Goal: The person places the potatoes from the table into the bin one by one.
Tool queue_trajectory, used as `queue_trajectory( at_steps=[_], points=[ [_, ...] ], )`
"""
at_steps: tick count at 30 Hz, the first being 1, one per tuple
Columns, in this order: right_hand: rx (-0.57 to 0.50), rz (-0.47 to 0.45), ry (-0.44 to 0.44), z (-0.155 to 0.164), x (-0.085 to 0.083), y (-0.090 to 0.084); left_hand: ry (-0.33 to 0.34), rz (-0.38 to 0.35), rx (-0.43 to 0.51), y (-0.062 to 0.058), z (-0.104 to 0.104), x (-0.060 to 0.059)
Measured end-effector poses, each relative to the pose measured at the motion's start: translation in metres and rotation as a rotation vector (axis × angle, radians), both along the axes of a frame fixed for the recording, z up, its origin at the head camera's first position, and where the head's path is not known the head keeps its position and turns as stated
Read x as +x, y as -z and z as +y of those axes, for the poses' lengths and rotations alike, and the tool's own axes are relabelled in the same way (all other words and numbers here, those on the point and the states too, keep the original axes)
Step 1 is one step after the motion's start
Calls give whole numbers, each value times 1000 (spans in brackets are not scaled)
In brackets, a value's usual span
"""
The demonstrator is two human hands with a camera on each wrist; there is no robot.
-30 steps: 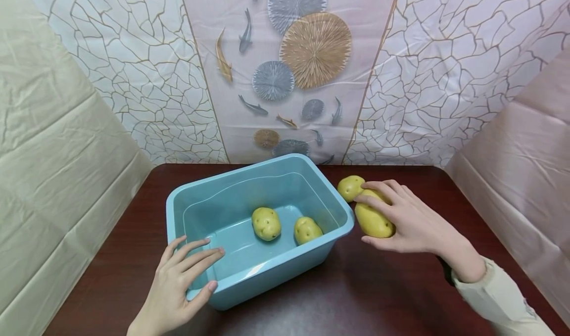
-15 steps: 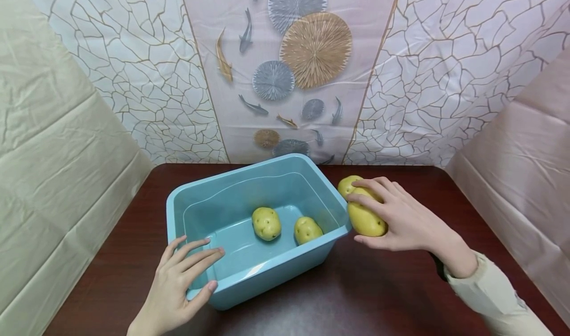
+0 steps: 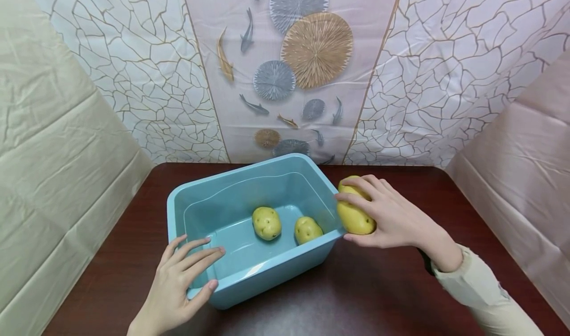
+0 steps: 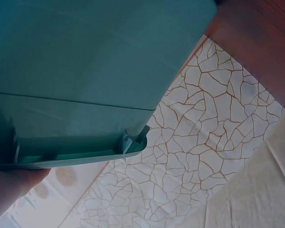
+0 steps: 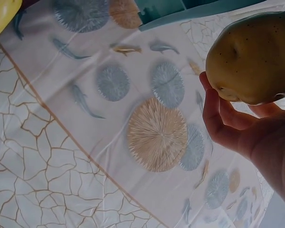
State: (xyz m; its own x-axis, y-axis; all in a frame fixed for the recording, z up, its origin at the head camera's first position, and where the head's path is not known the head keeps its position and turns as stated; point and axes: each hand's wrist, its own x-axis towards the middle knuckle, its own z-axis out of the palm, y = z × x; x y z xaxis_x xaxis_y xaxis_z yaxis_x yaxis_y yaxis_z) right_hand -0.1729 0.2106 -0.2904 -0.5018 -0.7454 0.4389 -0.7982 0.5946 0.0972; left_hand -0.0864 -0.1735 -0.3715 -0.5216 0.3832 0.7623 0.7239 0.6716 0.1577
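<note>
My right hand [image 3: 387, 210] grips a large yellow potato [image 3: 355, 218] with its fingers over the top and the thumb along the near side. In the right wrist view this potato [image 5: 251, 57] shows brownish, with the fingers curled against it. It overlaps the blue plastic bin's right rim in the head view. Just behind, another potato [image 3: 349, 181] is mostly hidden by the hand. Two more potatoes lie inside the bin [image 3: 276, 269], one near the middle [image 3: 266, 223] and one by the right wall [image 3: 308, 230]. My left hand [image 3: 175, 281] rests at the bin's near-left corner, fingers spread over the rim.
The dark red-brown table [image 3: 383, 286] extends around the bin. A patterned cloth backdrop [image 3: 311, 93] stands at the table's back edge, with plain cloth walls on the left [image 3: 58, 168] and right [image 3: 521, 177].
My right hand has moved left with the potato, up to the bin's right rim, covering more of the potato behind. The left hand and the bin have stayed in place.
</note>
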Motion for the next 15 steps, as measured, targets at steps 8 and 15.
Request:
queue_trajectory(
  at_steps=[8,15],
  points=[
    [-8,-3,-7,-7,-2,1,5,5,3,0,0,0],
    [-13,-13,-5,-11,-3,-3,11,13,8,0,0,-1]
  ],
)
